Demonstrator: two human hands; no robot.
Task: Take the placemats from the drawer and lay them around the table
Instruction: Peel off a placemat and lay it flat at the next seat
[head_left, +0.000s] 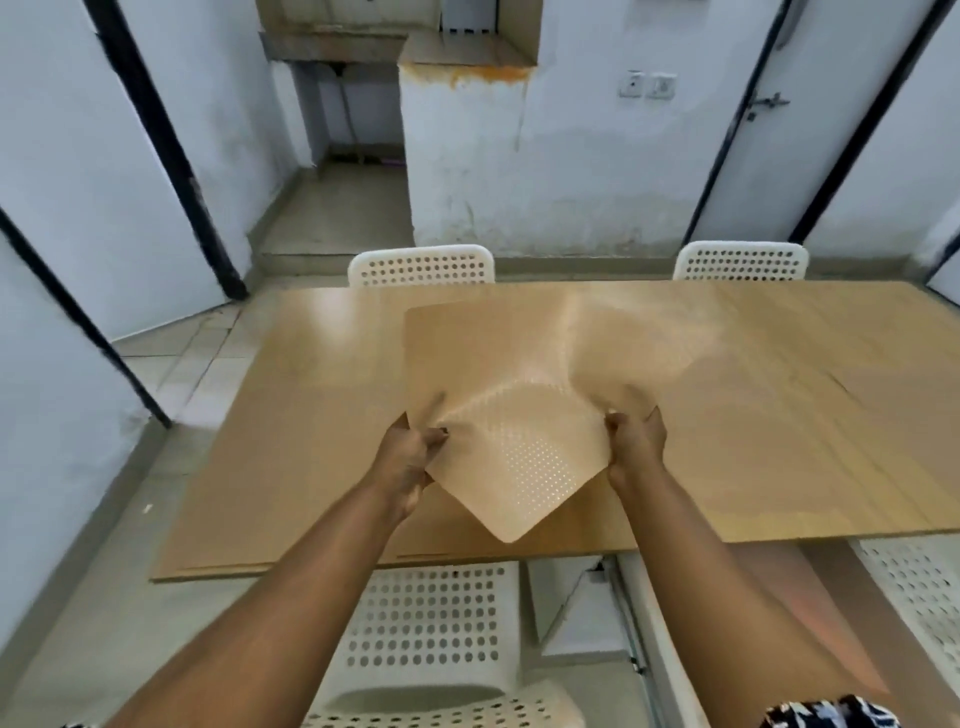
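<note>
Both hands grip my mat (519, 415) above the table (779, 415), left hand (410, 452) and right hand (636, 441) pinching its near edges, equally close, one corner drooping toward me, its bulk stretching away.

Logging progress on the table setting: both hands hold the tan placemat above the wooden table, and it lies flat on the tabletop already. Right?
Not quite. The head view shows the placemat buckled and lifted, its near corner hanging past the table edge. Left hand and right hand do both grip it.
</note>
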